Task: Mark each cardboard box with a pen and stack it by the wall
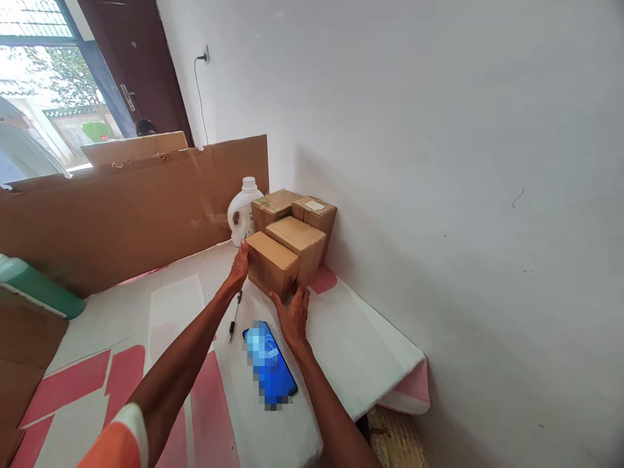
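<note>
A small cardboard box (271, 262) stands nearest to me in a cluster of several boxes on the white and pink table (361, 351). My left hand (239, 266) presses flat against its left side. My right hand (294, 316) rests against its front right corner, fingers spread. Both hands clasp this box between them. Behind it sit a second box (298, 238) and two more boxes (294, 207) by the wall.
A pen (234, 316) and a blue phone (270, 364) lie on the table between my forearms. A white plastic jug (240, 213) stands behind the boxes. A tall cardboard sheet (117, 208) runs along the table's far side. A green bottle (36, 287) lies at left.
</note>
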Available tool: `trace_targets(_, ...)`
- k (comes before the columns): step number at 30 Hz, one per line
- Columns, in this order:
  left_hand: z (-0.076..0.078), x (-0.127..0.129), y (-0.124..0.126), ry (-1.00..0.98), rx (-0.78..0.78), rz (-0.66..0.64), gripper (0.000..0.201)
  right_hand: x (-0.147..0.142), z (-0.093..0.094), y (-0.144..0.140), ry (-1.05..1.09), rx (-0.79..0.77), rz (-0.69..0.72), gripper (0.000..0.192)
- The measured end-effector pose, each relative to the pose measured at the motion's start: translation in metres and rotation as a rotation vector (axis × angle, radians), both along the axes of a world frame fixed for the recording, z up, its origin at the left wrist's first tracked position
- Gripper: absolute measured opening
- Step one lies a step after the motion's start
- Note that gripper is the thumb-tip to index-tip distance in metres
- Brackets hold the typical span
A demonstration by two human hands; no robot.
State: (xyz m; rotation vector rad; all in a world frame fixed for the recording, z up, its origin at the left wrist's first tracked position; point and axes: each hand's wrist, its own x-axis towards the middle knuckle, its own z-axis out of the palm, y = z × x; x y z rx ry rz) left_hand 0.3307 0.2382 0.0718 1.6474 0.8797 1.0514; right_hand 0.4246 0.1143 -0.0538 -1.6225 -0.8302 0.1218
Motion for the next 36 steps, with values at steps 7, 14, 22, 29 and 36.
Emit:
trace_targets(7, 0.020, -0.103, -0.120, 0.102, 0.251, 0.068, 0.067, -0.024, 0.051, -0.058, -0.114, 0.157, 0.131, 0.040)
trace_targets(14, -0.021, -0.242, -0.218, 0.179, 0.246, 0.609, 0.057, -0.141, 0.061, -0.080, -0.139, 0.158, 0.587, 0.043)
trace_targets(22, -0.093, -0.294, -0.219, 0.061, 0.001, 0.602, 0.075, -0.182, 0.002, -0.072, -0.020, -0.008, 0.720, 0.045)
trace_targets(29, -0.095, -0.299, -0.189, 0.043, -0.116, 0.441, 0.074, -0.190, -0.004, -0.083, 0.126, -0.124, 0.655, 0.053)
trace_targets(36, -0.091, -0.320, -0.229, 0.118, -0.187, 0.478, 0.067, -0.195, 0.003, -0.074, 0.131, -0.136, 0.696, 0.059)
